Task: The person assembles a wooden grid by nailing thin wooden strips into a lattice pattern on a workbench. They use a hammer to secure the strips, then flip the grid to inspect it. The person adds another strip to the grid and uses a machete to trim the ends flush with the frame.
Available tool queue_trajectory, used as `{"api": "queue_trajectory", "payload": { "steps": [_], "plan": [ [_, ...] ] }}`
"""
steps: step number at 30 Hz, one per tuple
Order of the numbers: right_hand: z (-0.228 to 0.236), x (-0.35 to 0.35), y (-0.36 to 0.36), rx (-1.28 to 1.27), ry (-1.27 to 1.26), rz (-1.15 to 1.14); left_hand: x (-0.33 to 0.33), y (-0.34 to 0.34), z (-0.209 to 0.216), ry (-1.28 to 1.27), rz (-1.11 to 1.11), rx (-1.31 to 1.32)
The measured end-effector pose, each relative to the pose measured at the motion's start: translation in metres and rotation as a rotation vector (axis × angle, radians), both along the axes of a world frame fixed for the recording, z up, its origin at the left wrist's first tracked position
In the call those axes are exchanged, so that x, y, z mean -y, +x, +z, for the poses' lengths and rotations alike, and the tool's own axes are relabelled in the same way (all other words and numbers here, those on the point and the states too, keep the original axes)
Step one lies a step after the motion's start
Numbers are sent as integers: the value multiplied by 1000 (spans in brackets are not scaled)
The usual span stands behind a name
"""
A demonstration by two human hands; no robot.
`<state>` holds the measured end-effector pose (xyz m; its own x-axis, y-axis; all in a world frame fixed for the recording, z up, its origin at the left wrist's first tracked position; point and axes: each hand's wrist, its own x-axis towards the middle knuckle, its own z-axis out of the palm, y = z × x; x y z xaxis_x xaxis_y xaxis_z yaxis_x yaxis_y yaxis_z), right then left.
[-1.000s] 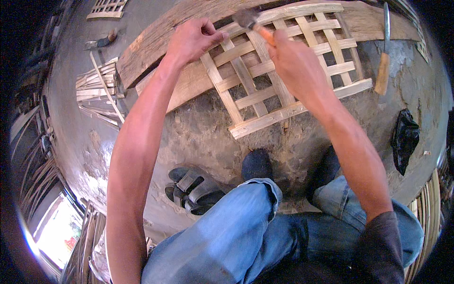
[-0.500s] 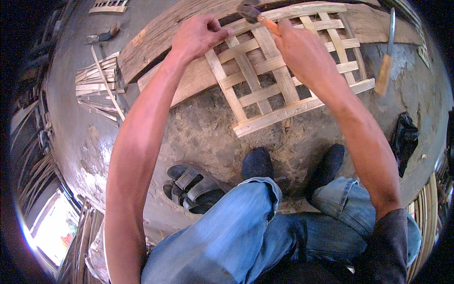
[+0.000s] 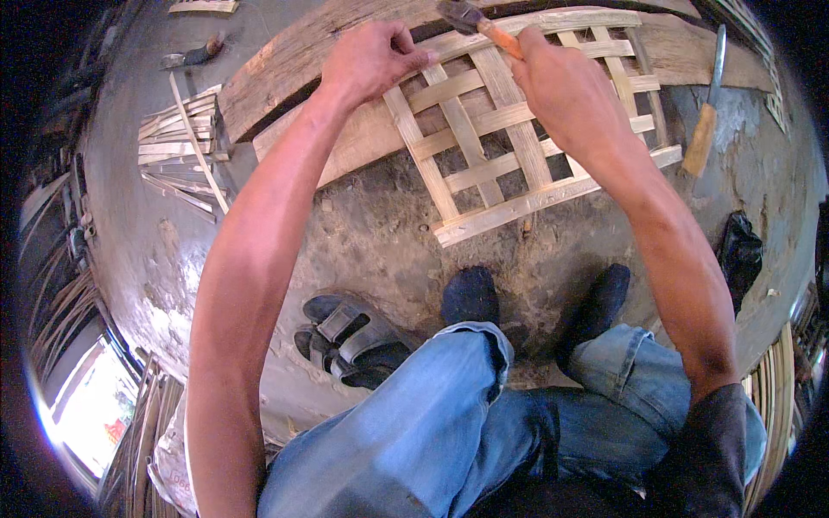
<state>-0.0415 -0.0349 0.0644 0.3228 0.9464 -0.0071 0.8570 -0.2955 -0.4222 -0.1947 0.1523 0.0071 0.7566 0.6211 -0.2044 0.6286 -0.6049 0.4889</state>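
Note:
A woven lattice panel of pale bamboo strips (image 3: 518, 142) lies with its far side on wooden planks (image 3: 285, 78) and its near bar over the floor. At its far left corner my left hand (image 3: 367, 65) is closed, thumb and index finger pinched together at the edge. Whatever sits between those fingertips is too small to make out. My right hand (image 3: 574, 99) grips the orange handle of a hammer (image 3: 501, 39) above the panel. The dark hammer head is just above the panel's far edge, to the right of my left fingertips; I cannot tell whether it touches.
A wooden-handled knife (image 3: 704, 129) lies to the right, with a black plastic bag (image 3: 740, 250) nearer me. At left are a bundle of split strips (image 3: 181, 147) and a short dark-handled tool (image 3: 199, 53). Sandals (image 3: 358, 341) sit beside my feet.
Both hands and the hammer have shifted slightly to the right, and the panel also appears a little further right in view. My grips look the same.

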Motion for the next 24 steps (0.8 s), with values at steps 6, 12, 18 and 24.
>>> {"api": "queue_trajectory", "payload": {
  "steps": [6, 12, 18, 24],
  "plan": [
    [-11, 12, 1, -39, -41, -78, 7, 5, 10, -81, 43, -54],
    [-6, 12, 1, -23, -19, -71, 5, 6, 8, 2, -9, -55],
    [-1, 4, 3, 8, -17, -25, 3, 2, 8, -40, -29, -43],
    [-18, 3, 4, 30, -85, 5, -26, -7, 8, -26, -58, 26]
  ]
}}
